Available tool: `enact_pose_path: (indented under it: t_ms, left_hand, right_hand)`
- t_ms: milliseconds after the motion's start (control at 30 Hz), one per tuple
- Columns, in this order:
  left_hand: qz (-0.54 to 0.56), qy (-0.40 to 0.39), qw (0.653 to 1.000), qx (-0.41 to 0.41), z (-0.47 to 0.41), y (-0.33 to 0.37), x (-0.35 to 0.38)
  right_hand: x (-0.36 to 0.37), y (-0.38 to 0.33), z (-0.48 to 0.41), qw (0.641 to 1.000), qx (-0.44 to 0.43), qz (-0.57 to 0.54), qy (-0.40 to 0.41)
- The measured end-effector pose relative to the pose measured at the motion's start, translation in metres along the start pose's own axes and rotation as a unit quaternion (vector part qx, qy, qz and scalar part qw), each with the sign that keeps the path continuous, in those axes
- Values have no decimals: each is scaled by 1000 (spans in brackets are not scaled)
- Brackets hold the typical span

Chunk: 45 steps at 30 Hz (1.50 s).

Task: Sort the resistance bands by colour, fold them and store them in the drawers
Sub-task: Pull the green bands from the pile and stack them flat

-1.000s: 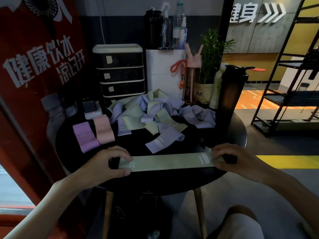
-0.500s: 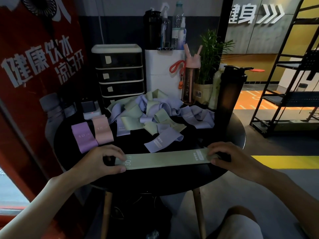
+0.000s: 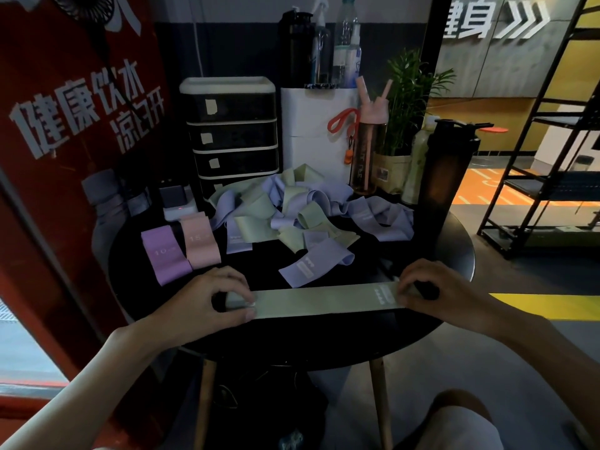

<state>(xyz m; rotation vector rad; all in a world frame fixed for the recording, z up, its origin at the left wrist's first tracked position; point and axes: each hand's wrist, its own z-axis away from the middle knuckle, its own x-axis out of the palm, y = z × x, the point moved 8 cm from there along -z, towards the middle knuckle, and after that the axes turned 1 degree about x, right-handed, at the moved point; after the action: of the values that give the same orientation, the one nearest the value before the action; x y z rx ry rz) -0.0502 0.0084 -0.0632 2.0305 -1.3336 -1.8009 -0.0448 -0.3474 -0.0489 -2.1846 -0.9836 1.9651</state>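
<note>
The green band [image 3: 324,302] has been drawn slightly inward at the left grip [image 3: 211,300], is pinched at both ends between it and the right grip [image 3: 431,287] on the counter [image 3: 324,345], and could be sprung loose by a slackened pinch.

Head camera looks down, close over table [image 3: 324,339].

The left hand [image 3: 207,298] hides much of the left end of the green band [image 3: 324,302] and the right hand [image 3: 436,287] covers its right end. The lowest drawer of the drawer unit [image 3: 232,131] sits mostly behind the pile of bands [image 3: 292,206], and the paper labels [image 3: 211,106] on the drawers are too small to read
</note>
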Motion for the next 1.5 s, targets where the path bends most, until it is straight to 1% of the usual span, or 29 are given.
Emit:
enact_pose_path:
  t_ms: [33,100,167,200,267,367,433,500,600,700,767,867,933,1067,1133,1200,1267,1300,1367,1433,1500]
  left_hand:
    - [2,5,1000,1,-3,3,-2]
    - [10,31,999,6,-14,14,-7]
    - [-1,48,999,22,-33,25,-8]
    - [-15,42,999,30,-47,29,-4]
    - [-34,10,999,32,-76,33,9]
    - [-30,-86,996,13,-108,33,39]
    - [-76,-140,987,9,-120,26,57]
    - [-124,-156,980,18,-127,19,64]
    - [-139,-160,977,18,-132,11,66]
    - [-174,-144,973,40,-135,14,64]
    - [-181,-134,973,47,-135,16,62]
    - [-186,-139,972,40,-137,15,61]
    - [-200,-145,968,42,-136,16,62]
    - [-196,-150,968,36,-139,23,58]
    - [-174,-155,971,57,-140,34,57]
    - [-175,-157,970,59,-141,40,55]
    - [-180,-137,974,33,-143,42,49]
    - [-184,-105,977,19,-147,45,40]
    - [-169,-25,985,9,-156,60,20]
    - [-126,53,990,19,-167,80,-1]
    - [-69,137,988,32,-177,103,-22]
  right_hand:
    - [-1,-2,-2,1000,-5,2,-4]
    - [-6,-9,-10,1000,-16,-9,20]
    - [-11,-17,-24,998,-12,-46,44]
    - [-11,-21,-34,997,-5,-66,47]
    - [-6,-23,-60,995,8,-92,35]
    - [4,-13,-99,993,47,-105,38]
    - [9,-4,-120,994,54,-78,48]
    - [16,2,-135,998,46,-37,35]
    - [26,4,-149,1000,14,0,-2]
    - [34,5,-162,999,-39,23,-4]
    - [36,8,-165,999,-51,17,-4]
    - [21,5,-162,999,-17,-22,26]
    - [6,3,-164,995,6,-79,61]
    - [-26,-6,-169,984,15,-125,130]
    - [-40,-13,-169,978,6,-140,157]
    - [-57,-23,-168,969,-7,-157,192]
    - [-78,-33,-165,956,-17,-176,235]
    - [-87,-37,-164,949,-22,-190,251]
    - [-104,-49,-160,938,-47,-200,277]
    - [-117,-63,-156,931,-74,-191,301]
    - [-127,-73,-152,925,-89,-194,315]
